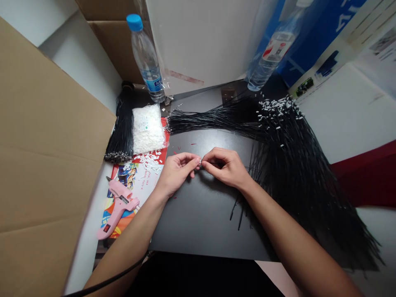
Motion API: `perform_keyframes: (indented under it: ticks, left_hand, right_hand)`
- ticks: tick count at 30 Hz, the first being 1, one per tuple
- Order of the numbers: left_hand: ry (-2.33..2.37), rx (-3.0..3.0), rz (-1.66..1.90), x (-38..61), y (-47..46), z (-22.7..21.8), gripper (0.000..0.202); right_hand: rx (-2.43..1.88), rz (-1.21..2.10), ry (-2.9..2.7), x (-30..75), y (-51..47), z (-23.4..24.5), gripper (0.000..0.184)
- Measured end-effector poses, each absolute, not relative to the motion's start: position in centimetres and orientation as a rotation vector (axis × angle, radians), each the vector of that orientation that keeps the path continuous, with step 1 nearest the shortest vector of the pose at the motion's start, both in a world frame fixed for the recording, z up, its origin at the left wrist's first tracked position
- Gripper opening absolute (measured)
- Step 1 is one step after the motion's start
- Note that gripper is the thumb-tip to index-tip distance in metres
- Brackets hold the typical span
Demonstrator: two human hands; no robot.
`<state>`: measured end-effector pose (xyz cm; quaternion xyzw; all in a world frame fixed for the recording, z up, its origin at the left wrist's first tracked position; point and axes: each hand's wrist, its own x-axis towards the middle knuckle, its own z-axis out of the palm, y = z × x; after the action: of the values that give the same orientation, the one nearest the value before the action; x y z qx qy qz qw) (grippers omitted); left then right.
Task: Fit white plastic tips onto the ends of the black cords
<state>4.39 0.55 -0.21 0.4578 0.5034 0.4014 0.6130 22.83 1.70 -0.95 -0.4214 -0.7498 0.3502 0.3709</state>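
Head view: left hand [176,173] and right hand [224,168] at centre frame, fingertips pinched close on a tiny white piece [200,162], mostly hidden, above a black mat [198,222]. Likely trouble: a slipped pinch, losing the piece among black wires [293,173] at right; also, a careless left forearm knocking the pink glue gun [119,206] at lower left.

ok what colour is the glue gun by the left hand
the glue gun is pink, with a small black switch at the handle's base; shows best in the head view
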Motion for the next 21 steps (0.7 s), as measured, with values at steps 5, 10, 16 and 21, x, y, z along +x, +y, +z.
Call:
perform_keyframes:
  ticks: [5, 10, 16, 21]
  left_hand:
    - [1.17, 1.074, 0.91, 4.38, 0.48, -0.13, 0.029]
    - [1.181, 1.065, 0.911, 4.36, 0.5, -0.31, 0.027]
    - [1.179, 1.063, 0.91, 4.33, 0.58, -0.35, 0.028]
    - [1.179, 1.079, 0.905, 4.36, 0.57, -0.34, 0.028]
  right_hand:
    - [-1.062, 0.907, -1.919, 22.79, 1.51, -0.96, 0.011]
    - [-1.074, 1.082, -1.798, 22.58, 1.23, -1.25, 0.009]
    - [-1.079, 1.016, -1.854, 22.67, 1.27, -1.16, 0.008]
    - [-1.087, 0.996, -1.869, 22.7, 1.2, -0.98, 0.01]
